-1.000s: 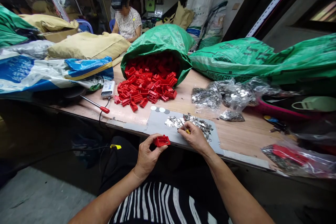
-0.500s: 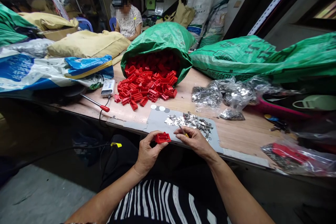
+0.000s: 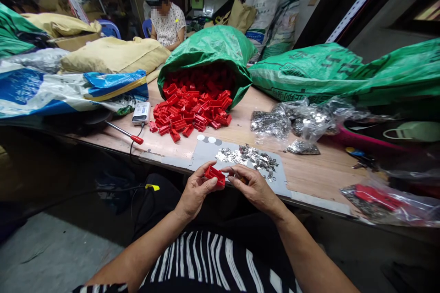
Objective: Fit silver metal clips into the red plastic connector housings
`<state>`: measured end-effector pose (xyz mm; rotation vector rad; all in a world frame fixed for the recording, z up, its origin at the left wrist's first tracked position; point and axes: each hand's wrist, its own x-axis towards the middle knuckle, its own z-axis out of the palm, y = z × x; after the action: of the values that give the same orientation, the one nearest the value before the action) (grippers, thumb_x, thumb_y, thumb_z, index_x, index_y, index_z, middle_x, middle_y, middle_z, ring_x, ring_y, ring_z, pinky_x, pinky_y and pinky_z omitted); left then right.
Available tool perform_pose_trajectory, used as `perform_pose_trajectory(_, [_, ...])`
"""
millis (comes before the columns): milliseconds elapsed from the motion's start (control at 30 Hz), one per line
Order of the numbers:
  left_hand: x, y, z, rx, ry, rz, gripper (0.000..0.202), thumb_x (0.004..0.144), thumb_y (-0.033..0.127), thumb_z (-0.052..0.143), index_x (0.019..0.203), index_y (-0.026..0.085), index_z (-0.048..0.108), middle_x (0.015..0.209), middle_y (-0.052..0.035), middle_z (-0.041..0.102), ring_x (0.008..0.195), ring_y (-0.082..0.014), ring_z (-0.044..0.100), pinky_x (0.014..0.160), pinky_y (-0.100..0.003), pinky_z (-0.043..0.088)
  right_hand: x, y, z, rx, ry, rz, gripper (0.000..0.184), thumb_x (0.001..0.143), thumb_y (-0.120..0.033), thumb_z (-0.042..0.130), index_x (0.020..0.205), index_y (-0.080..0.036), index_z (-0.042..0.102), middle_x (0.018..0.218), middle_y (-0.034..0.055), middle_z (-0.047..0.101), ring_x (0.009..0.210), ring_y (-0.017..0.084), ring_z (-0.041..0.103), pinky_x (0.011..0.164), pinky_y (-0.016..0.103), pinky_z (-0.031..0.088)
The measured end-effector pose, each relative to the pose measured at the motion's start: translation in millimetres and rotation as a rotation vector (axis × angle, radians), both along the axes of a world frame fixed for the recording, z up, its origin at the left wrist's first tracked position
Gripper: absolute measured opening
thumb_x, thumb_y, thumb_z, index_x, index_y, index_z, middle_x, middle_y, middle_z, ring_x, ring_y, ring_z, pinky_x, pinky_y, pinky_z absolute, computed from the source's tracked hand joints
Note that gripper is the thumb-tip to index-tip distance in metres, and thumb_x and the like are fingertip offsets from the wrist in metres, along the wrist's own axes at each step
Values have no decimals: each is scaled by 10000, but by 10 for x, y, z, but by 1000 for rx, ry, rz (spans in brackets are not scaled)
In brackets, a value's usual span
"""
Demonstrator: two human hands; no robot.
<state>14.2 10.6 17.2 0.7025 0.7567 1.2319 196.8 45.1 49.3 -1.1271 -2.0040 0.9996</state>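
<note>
My left hand [image 3: 196,190] grips a small red plastic housing [image 3: 215,175] just below the table's front edge. My right hand [image 3: 252,186] is pinched closed beside it, its fingertips touching the housing; a yellow-handled tool showed in that hand earlier and is now mostly hidden. Just beyond my hands a heap of small silver metal clips [image 3: 252,158] lies on a grey mat [image 3: 206,155]. Farther back, several red housings [image 3: 190,114] spill from an open green sack [image 3: 209,52].
A red-handled screwdriver [image 3: 125,133] and a white device [image 3: 141,113] lie at the left. Clear bags of metal parts [image 3: 295,123] sit right of centre, more green sacks [image 3: 343,75] behind. Another person [image 3: 165,20] sits at the far end. A bag with red parts [image 3: 385,203] lies at the right.
My right hand has left the clip heap and come to the red housing. My left hand has raised and tilted the housing towards it.
</note>
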Motion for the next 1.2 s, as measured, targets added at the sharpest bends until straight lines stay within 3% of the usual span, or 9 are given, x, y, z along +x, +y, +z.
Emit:
perform_pose_trajectory(167, [8,13,48,-13,-33,-11,542,752,290,729,1270,241,576,956,-41,656,823,-149,649,756,-292,559,-43,-51,38,66,-67,-76,89,850,-271,579,874,-208,637,793,29,670,682,158,587,668,268,480])
perform_pose_trajectory(400, [-3,20,45,-18,-53,-39,507,753,296,726,1245,246,611,888,-20,659,742,-120,627,720,-261,530,-19,-65,46,133,-25,81,105,873,-196,558,857,-214,660,827,47,654,765,170,607,689,277,476])
perform_pose_trajectory(533, [-20,31,49,6,-42,-63,485,764,300,717,1235,237,622,849,-15,650,718,-109,609,719,-252,509,-6,-68,49,71,-14,133,107,882,-223,573,884,-214,680,844,48,651,774,165,607,699,274,472])
perform_pose_trajectory(800, [-27,42,-30,82,82,-57,490,741,292,742,1218,242,640,879,-16,667,809,-130,613,802,-260,467,11,-88,-34,-185,105,63,155,811,-274,666,939,-220,598,825,-8,645,680,130,546,616,234,418])
perform_pose_trajectory(1033, [-7,50,-70,83,121,-63,470,739,278,752,1197,240,655,881,-6,666,806,-109,579,809,-239,439,39,-88,-89,-214,111,34,133,826,-301,650,859,-205,564,730,-35,542,613,108,420,572,235,335])
perform_pose_trajectory(1200, [-4,45,-48,107,159,-52,462,734,285,755,1186,244,664,859,0,676,791,-110,584,790,-236,453,27,-85,-116,-249,138,24,178,823,-328,655,845,-202,531,754,-29,525,670,119,442,625,241,358])
